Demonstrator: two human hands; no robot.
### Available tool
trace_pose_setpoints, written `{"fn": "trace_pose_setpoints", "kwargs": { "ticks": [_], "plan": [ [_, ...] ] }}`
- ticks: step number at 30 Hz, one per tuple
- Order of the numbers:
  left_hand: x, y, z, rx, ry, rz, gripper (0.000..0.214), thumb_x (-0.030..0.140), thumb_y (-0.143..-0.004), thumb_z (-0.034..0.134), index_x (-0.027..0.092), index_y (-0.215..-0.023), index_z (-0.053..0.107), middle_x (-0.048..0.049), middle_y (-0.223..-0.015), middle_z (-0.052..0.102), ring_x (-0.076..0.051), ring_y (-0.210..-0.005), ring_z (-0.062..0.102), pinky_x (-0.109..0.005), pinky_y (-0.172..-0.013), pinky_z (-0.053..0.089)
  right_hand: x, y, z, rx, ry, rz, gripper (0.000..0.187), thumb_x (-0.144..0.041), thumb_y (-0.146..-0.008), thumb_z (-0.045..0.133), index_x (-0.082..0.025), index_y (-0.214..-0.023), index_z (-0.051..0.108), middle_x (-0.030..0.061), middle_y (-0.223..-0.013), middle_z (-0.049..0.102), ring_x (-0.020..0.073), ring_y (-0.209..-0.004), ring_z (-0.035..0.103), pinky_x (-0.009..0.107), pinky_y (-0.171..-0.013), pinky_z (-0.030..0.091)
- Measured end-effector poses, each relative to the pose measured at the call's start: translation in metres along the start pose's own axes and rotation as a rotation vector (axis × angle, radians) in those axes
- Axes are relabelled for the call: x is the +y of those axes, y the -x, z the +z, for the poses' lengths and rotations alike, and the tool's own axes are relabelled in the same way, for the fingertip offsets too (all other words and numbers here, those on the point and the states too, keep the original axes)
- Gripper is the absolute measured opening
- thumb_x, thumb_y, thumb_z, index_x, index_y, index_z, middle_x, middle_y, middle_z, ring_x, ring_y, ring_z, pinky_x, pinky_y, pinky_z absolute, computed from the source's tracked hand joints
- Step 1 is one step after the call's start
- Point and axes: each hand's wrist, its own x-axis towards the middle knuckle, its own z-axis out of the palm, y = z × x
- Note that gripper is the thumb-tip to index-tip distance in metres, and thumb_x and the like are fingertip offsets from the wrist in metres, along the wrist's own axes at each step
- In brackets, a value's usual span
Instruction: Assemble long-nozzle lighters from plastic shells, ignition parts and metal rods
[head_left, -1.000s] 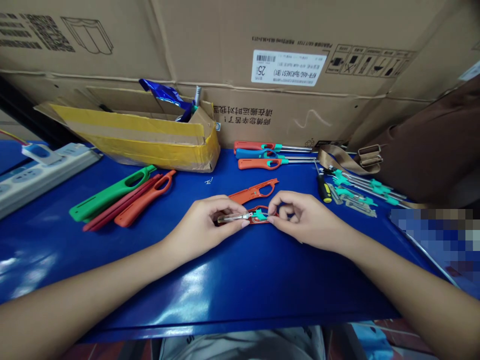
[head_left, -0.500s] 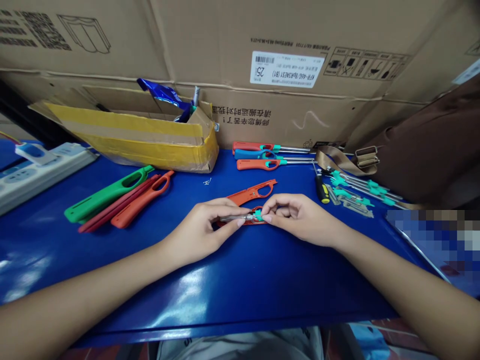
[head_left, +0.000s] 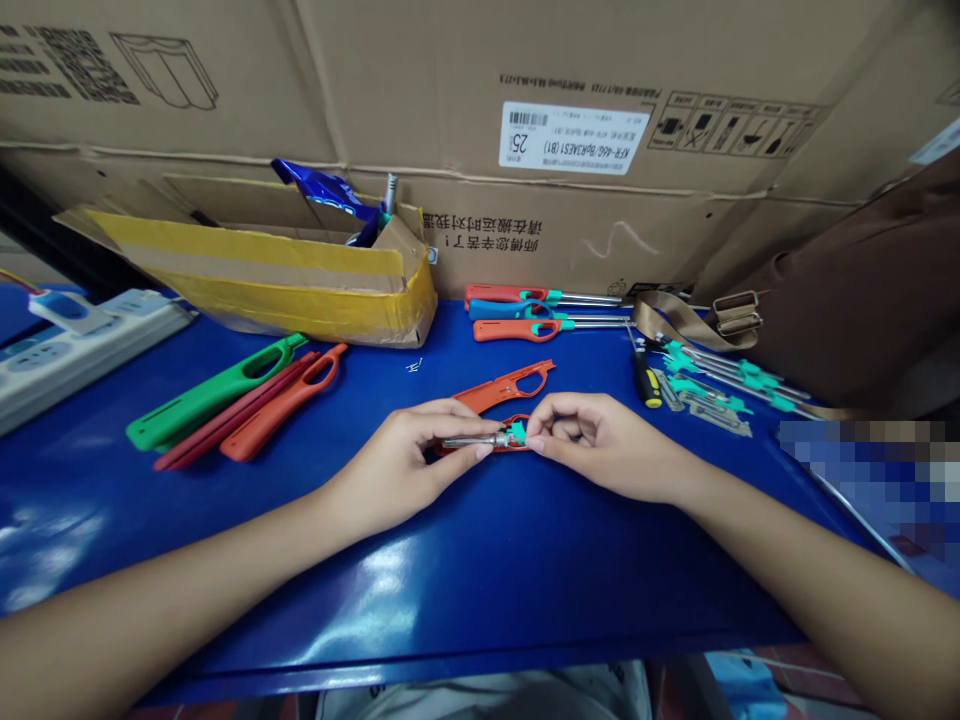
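My left hand (head_left: 405, 462) pinches a thin metal tube with a teal plastic fitting (head_left: 486, 438) over an orange lighter shell half (head_left: 517, 444) lying on the blue table (head_left: 480, 570). My right hand (head_left: 604, 443) is closed too, its fingertips on the teal fitting and the shell's end. A second orange shell half (head_left: 504, 386) lies just behind the hands, untouched.
Green, red and orange lighter shells (head_left: 232, 398) lie at the left. Three assembled lighters (head_left: 540, 311) rest at the back, a screwdriver (head_left: 646, 378) and several teal-tipped metal tubes (head_left: 712, 388) at the right. A taped cardboard box (head_left: 277, 275), a power strip (head_left: 67, 340) and large cartons stand behind.
My right hand has closed in leftward until its fingertips meet the teal fitting. My left hand keeps its pinch on the tube almost in place.
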Motion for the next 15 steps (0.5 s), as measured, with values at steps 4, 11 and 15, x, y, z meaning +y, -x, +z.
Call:
{"fn": "trace_pose_setpoints", "kwargs": {
  "ticks": [4,11,15],
  "plan": [
    [-0.0005,-0.0002,-0.0005,0.000,-0.013,0.000,0.025,0.024,-0.093,0.067,0.020,-0.115,0.079,-0.0062,-0.102,0.074,-0.016,-0.089,0.068,-0.026,-0.079,0.051,-0.0002,0.0002,-0.0006,-0.004,0.002,0.001,0.020,-0.036,-0.092,0.063,-0.016,-0.091,0.063,-0.0076,-0.060,0.042,0.0075,-0.053,0.034,0.022,-0.049,0.025],
    [0.0007,0.0004,-0.0012,-0.003,-0.020,-0.007,0.025,0.025,-0.092,0.068,0.022,-0.115,0.079,-0.0060,-0.103,0.074,-0.017,-0.089,0.068,-0.027,-0.079,0.051,-0.0002,0.0020,-0.0007,0.001,0.010,0.000,0.020,-0.036,-0.093,0.062,-0.016,-0.091,0.063,-0.0074,-0.061,0.043,0.0075,-0.053,0.035,0.022,-0.049,0.026],
    [0.0008,0.0001,-0.0011,-0.005,-0.018,-0.010,0.025,0.025,-0.093,0.068,0.022,-0.115,0.079,-0.0062,-0.103,0.074,-0.018,-0.091,0.069,-0.027,-0.080,0.052,-0.0008,0.0023,-0.0002,-0.003,0.016,-0.003,0.020,-0.036,-0.093,0.062,-0.016,-0.091,0.063,-0.0079,-0.060,0.041,0.0075,-0.052,0.034,0.022,-0.049,0.026]
  ]
}}
